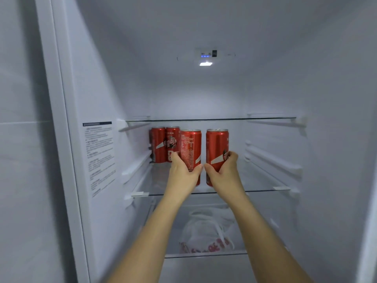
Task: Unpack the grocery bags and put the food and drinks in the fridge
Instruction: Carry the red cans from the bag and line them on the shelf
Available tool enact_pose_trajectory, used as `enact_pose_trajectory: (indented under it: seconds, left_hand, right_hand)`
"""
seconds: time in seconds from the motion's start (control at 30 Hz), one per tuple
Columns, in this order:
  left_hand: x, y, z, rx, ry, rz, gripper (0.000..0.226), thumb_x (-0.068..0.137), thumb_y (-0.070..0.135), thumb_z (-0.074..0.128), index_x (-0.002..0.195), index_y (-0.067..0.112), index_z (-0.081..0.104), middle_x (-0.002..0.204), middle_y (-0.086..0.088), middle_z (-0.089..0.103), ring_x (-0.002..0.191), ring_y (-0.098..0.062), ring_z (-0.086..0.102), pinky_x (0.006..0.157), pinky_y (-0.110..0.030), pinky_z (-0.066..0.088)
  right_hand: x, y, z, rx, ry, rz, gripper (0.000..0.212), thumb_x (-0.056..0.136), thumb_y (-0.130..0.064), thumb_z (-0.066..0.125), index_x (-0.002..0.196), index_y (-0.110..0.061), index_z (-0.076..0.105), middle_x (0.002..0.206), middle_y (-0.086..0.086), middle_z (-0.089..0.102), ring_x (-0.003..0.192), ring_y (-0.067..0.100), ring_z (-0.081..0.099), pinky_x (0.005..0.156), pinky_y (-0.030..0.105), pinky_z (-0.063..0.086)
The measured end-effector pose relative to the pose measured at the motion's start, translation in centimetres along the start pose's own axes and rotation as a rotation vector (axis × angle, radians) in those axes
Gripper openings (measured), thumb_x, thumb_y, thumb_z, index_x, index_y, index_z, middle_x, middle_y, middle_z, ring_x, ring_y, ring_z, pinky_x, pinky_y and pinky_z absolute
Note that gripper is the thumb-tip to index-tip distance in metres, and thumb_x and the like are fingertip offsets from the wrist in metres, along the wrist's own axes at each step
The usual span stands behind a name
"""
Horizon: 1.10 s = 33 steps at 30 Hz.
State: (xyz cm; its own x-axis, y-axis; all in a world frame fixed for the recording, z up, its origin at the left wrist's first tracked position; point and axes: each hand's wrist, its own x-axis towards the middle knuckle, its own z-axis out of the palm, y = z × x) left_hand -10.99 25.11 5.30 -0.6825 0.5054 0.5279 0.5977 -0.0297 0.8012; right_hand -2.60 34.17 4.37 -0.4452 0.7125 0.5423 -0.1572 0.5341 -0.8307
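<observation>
Hands [204,170] — two upright cans [190,148]

We cannot see the lower part of either held can: the left hand [184,170] covers the bottom of the left can [190,148], and the right hand [223,170] covers the base of the right can [216,146], so whether they touch the glass shelf [263,189] is unclear to us. Both forearms run off the bottom edge. Two rear cans [164,145] at the shelf's back left corner are partly hidden behind the left can. The printed label [100,158] on the fridge's left wall is too small and blurred to read. The white bag [206,231] on the shelf below shows red print we cannot make out.
</observation>
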Motion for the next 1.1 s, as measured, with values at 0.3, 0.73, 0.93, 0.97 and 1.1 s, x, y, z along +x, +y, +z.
enact_pose_trajectory:
  seconds: [0.3, 0.73, 0.93, 0.97, 1.1]
  left_hand:
    - [1.9, -1.8, 1.0, 0.012, -0.022, 0.005, 0.058, 0.089, 0.028, 0.069, 0.126, 0.017, 0.027, 0.112, -0.002, 0.055, 0.098, -0.018, 0.059, 0.08, -0.029, 0.05]
    - [11.9, -1.6, 2.7, 0.977, -0.267, -0.221, 0.062, 0.09, 0.068, 0.044, 0.11, 0.012, 0.06, 0.083, 0.0, 0.058, 0.079, -0.018, 0.059, 0.06, -0.029, 0.041]
    - [15.6, -3.5, 4.1, 1.113, -0.234, -0.241, 0.056, 0.093, 0.063, 0.043, 0.108, 0.012, 0.062, 0.097, -0.003, 0.063, 0.089, -0.021, 0.061, 0.067, -0.03, 0.043]
    - [16.0, -3.7, 4.2, 1.117, -0.228, -0.236, 0.054, 0.093, 0.062, 0.044, 0.106, 0.013, 0.062, 0.099, -0.003, 0.063, 0.089, -0.021, 0.061, 0.068, -0.03, 0.042]
    - [16.9, -4.4, 4.8, 1.136, -0.198, -0.217, 0.047, 0.094, 0.06, 0.046, 0.097, 0.015, 0.061, 0.093, -0.003, 0.061, 0.087, -0.021, 0.06, 0.068, -0.031, 0.041]
  right_hand:
    - [1.7, 1.8, 0.5, -0.052, -0.022, 0.005, 0.054, 0.089, -0.019, 0.068, 0.118, -0.029, 0.023, 0.115, -0.005, 0.048, 0.089, 0.002, 0.054, 0.069, 0.013, 0.045]
    - [12.4, 4.5, 1.9, -0.803, -0.166, 0.322, 0.072, 0.082, -0.071, 0.052, 0.129, -0.017, 0.048, 0.118, 0.006, 0.063, 0.103, 0.027, 0.062, 0.083, 0.038, 0.051]
    - [16.5, 4.6, 3.7, -0.816, -0.36, 0.353, 0.065, 0.092, -0.055, 0.054, 0.139, -0.012, 0.045, 0.129, 0.012, 0.058, 0.11, 0.03, 0.06, 0.097, 0.041, 0.05]
    - [16.9, 4.9, 3.9, -0.796, -0.378, 0.334, 0.061, 0.093, -0.051, 0.056, 0.138, -0.011, 0.047, 0.129, 0.012, 0.059, 0.11, 0.03, 0.059, 0.097, 0.039, 0.049]
    - [17.8, 6.6, 4.8, -0.73, -0.35, 0.272, 0.049, 0.092, -0.04, 0.063, 0.131, -0.011, 0.055, 0.123, 0.01, 0.063, 0.106, 0.027, 0.061, 0.094, 0.037, 0.05]
